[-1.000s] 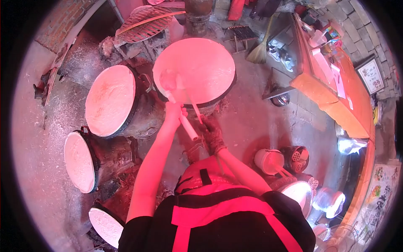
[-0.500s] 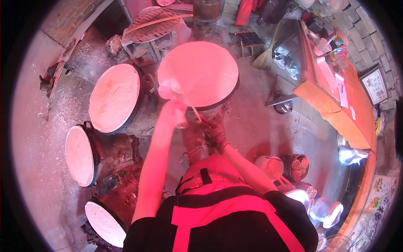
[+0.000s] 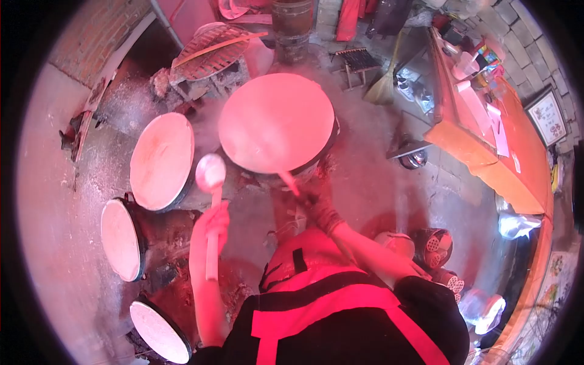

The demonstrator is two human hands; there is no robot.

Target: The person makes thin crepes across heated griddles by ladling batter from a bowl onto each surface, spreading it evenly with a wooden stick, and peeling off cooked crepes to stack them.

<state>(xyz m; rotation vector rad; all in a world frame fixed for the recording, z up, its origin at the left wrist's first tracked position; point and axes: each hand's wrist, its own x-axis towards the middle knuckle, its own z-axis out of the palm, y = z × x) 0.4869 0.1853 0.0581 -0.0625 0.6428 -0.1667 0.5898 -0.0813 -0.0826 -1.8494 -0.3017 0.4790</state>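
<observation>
My left hand (image 3: 213, 220) is closed around the handle of a ladle (image 3: 210, 171). The ladle's rounded bowl points up, in the gap between the large round griddle (image 3: 330, 146) and the griddle to its left. My right hand (image 3: 319, 208) wears a dark glove and is closed on a thin stick (image 3: 288, 180). This stick reaches the near edge of the large griddle, and its far end is hard to make out in the steam. A smooth pale layer (image 3: 277, 121) covers the griddle, tinted pink by the red light.
More round griddles on stands run down the left: one beside (image 3: 163, 161), one lower (image 3: 120, 240), one near my elbow (image 3: 159, 331). A slatted round rack (image 3: 213, 53) is behind. At right are an orange-covered table (image 3: 486, 161), a broom (image 3: 384, 88) and perforated coal briquettes (image 3: 433, 243).
My left hand has pulled the ladle back from over the large griddle, toward me and left. My right hand has shifted slightly toward me with the stick. Steam has thickened.
</observation>
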